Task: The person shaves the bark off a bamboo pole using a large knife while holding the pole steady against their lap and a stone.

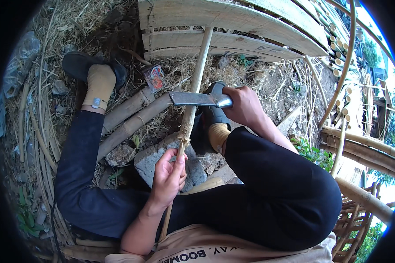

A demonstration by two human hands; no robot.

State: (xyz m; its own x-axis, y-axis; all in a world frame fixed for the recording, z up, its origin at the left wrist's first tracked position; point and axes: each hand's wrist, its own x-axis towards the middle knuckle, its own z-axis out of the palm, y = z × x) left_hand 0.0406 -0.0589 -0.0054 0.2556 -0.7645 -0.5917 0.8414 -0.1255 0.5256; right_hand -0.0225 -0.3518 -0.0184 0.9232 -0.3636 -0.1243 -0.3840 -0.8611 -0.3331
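Note:
My left hand (167, 175) is closed around the lower part of a long, thin bamboo stick (200, 65). The stick slants up from my lap to a wooden slatted crate, with a frayed, rough joint just above my fingers. In my right hand (245, 106) is the handle of a machete (191, 99), whose broad, worn metal blade points left. It lies across the stick in view; whether the edge touches is hard to tell. A grey stone block (147, 164) sits beneath the stick, beside my left hand.
The slatted wooden crate (228, 15) stands ahead. Two thick bamboo poles (136, 122) lie left of the stone, near a torn colourful wrapper (155, 78). Cut bamboo (338, 61) is stacked at the far right. Dry straw covers the ground around my outstretched legs.

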